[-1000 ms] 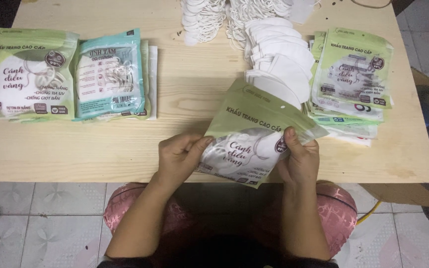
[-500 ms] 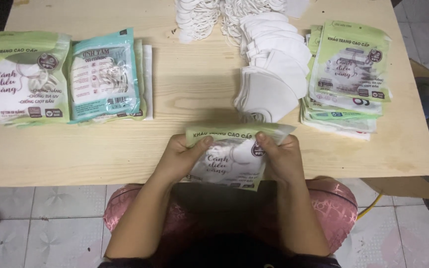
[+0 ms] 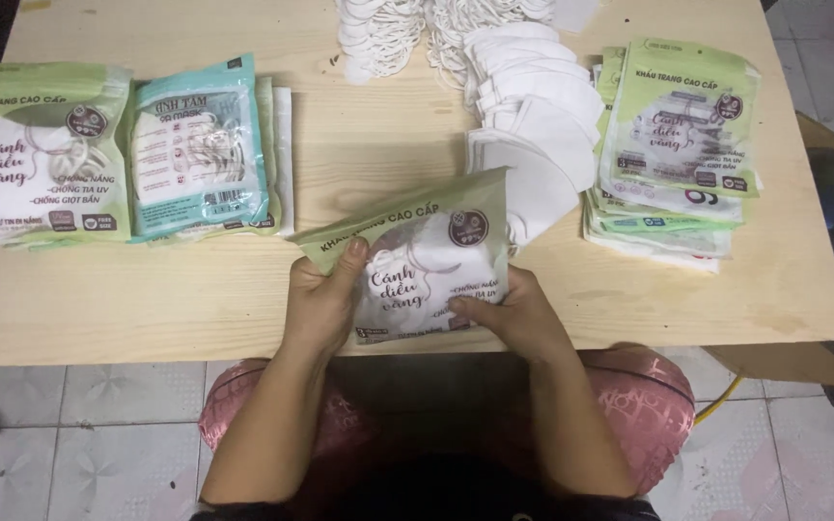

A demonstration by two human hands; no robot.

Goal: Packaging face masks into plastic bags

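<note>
- The pale wooden counter (image 3: 195,289) fills most of my view, its near edge running just under my wrists.
- At one o'clock from my hands a fanned row of loose white fabric face masks (image 3: 533,145) runs toward twelve, ending in a heap of white ear loops (image 3: 388,39) at the far edge.
- At two o'clock, just beside the masks, sits a stack of flat green plastic packets (image 3: 678,145).
- At ten o'clock, well apart from my hands, a filled green packet with a white mask inside (image 3: 41,154) lies flat; just to its right lies a teal packet (image 3: 200,145), overlapping other packets beneath.
- At the centre, over the near edge of the counter, is the green-topped clear plastic packet with a white mask inside (image 3: 417,260), tilted, its right corner higher.
- My left hand (image 3: 320,304) has its grip closed on the packet's left edge, thumb lying on the front.
- My right hand (image 3: 518,318) has its grip closed on the lower right corner, thumb on the face.
</note>
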